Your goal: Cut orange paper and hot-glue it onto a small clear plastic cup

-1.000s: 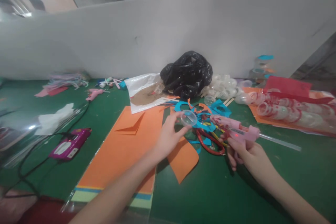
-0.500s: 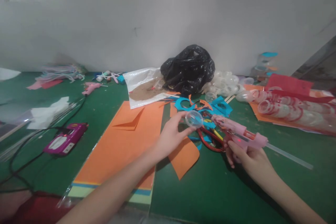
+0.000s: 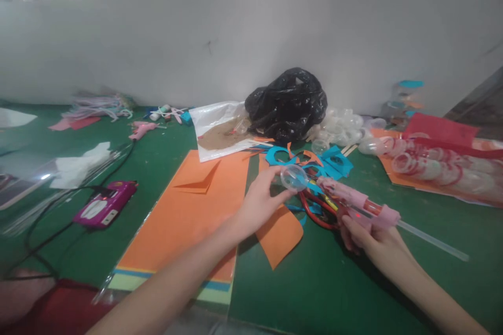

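Note:
Between the thumb and fingers of my left hand (image 3: pixel 261 199) is a small clear plastic cup (image 3: pixel 294 177), its round rim turned towards me. My right hand (image 3: pixel 371 233) is wrapped round the handle of a pink glue gun (image 3: pixel 349 196). A long clear glue stick (image 3: pixel 430 239) juts from the back of the gun. The gun's nozzle points left and is close to the cup's right side; whether they touch I cannot tell. Behind and below the cup lie scissors with red handles (image 3: pixel 314 214) and blue paper scraps (image 3: pixel 334 161). Under my left forearm are orange sheets (image 3: pixel 176 225).
A black plastic bag (image 3: pixel 288 102) sits by the wall beside brown powder on a white sheet (image 3: pixel 208 110). Clear cups (image 3: pixel 341 125) and joined cup rows (image 3: pixel 440 165) lie right. Leftwards are another pink glue gun (image 3: pixel 142 130), a purple power box (image 3: pixel 105 205) and black cables.
The view has shifted slightly, so the table things appear a little further right. The glue gun's nozzle and the cup are slightly closer together. Both hands keep their holds.

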